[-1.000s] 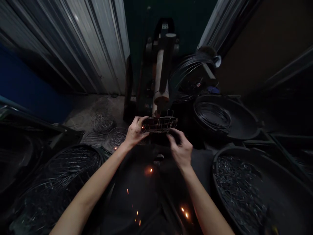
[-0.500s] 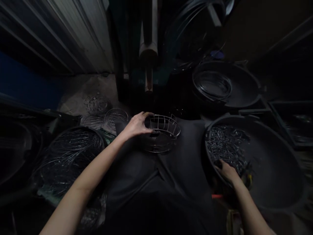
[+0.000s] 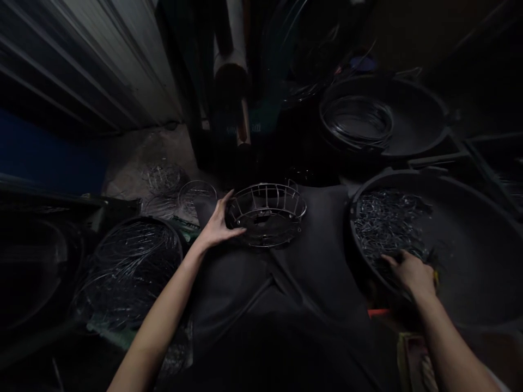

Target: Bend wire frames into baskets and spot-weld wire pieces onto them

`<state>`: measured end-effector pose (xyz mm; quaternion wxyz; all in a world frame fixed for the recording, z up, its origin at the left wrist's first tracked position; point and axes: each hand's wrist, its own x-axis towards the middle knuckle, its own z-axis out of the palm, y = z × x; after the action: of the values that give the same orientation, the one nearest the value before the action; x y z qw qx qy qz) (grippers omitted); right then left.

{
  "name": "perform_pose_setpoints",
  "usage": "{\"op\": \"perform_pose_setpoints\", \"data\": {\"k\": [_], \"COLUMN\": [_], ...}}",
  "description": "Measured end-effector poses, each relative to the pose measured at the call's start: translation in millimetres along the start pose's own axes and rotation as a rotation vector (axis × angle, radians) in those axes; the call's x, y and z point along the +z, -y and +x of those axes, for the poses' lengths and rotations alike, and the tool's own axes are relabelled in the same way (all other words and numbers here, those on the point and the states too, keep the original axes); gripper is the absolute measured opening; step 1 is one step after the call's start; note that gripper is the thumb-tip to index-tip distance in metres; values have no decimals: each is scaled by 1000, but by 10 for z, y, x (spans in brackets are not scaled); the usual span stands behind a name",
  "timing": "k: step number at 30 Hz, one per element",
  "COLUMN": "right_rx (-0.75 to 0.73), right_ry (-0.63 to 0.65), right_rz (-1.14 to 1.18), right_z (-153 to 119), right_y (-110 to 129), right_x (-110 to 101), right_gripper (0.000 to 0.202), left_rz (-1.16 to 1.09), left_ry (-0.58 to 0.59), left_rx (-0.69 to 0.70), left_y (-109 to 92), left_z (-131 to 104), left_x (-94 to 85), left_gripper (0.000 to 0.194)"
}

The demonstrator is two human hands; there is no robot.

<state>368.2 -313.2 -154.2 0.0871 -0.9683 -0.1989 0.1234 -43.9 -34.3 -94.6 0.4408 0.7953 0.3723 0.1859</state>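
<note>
A round wire basket-like frame (image 3: 267, 209) with upright wire ribs rests on the dark cloth over my lap, below a metal rod of the machine. At its left side is my left hand (image 3: 220, 226), thumb and fingers spread apart around the rim's edge, close to or touching it. My right hand (image 3: 412, 272) reaches palm down into the large dark pan on the right, over a heap of short bent wire pieces (image 3: 384, 223). Its thumb stands out from the other fingers, whose tips are hard to see. Beside it shows a yellow-handled tool (image 3: 436, 279), partly hidden.
The machine's rod (image 3: 244, 128) hangs beyond the frame. At left is a bin of long thin wires (image 3: 139, 256). More wire rings (image 3: 198, 196) lie on the floor behind it. Coiled wire (image 3: 359, 120) sits in the pan (image 3: 420, 114) at back right.
My left hand has loosened and shifted left along the wire frame, with its fingers wider apart. The right hand has moved further into the pan. The whole view has tilted slightly.
</note>
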Motion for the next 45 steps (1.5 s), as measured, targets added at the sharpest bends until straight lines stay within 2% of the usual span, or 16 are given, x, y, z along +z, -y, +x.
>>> {"op": "perform_pose_setpoints", "data": {"k": [3, 5, 8, 11, 13, 15, 16, 18, 21, 23, 25, 26, 28, 32, 39, 45], "right_rx": [38, 55, 46, 36, -61, -268, -383, -523, -471, -427, -456, -483, -518, -571, -723, -844], "right_ry": [12, -32, -110, -176, -272, -334, -315, -138, 116, 264, 425, 480, 506, 411, 69, -98], "right_rz": [-64, -61, -2, 52, 161, 328, 410, 511, 672, 819, 922, 941, 938, 945, 855, 835], "right_z": [-58, -87, -107, -186, -325, -527, -636, -833, -1010, -1055, -1064, -1062, -1056, -1116, -1325, -1296], "right_y": [73, 121, 198, 335, 502, 731, 860, 1129, 1556, 1872, 2199, 2354, 2618, 2898, 3037, 3248], "right_x": [-79, -138, -252, -368, -383, -321, -269, -168, -164, -279, -414, -466, -512, -424, -242, -184], "right_gripper": [18, 11, 15, 17, 25, 38, 44, 50, 45, 40, 37, 36, 34, 28, 26, 23], "left_rz": [-46, -82, -68, 33, 121, 211, 255, 328, 401, 441, 490, 518, 573, 615, 491, 462], "left_ry": [-124, -173, -219, -236, -221, -203, -197, -186, -156, -153, -163, -168, -176, -216, -283, -378], "left_rx": [-37, -47, 13, 115, 187, 233, 241, 248, 271, 292, 307, 312, 328, 352, 353, 406], "left_y": [3, -29, -155, -364, -509, -623, -662, -707, -724, -730, -742, -750, -763, -758, -688, -557], "left_z": [14, 19, 31, 79, 135, 200, 232, 287, 340, 355, 359, 358, 352, 332, 311, 387], "left_x": [59, 47, -46, -159, -196, -187, -170, -126, -71, -50, -36, -30, -24, -52, -212, -287], "left_gripper": [94, 97, 100, 92, 82, 71, 68, 65, 68, 68, 67, 66, 64, 63, 60, 60]}}
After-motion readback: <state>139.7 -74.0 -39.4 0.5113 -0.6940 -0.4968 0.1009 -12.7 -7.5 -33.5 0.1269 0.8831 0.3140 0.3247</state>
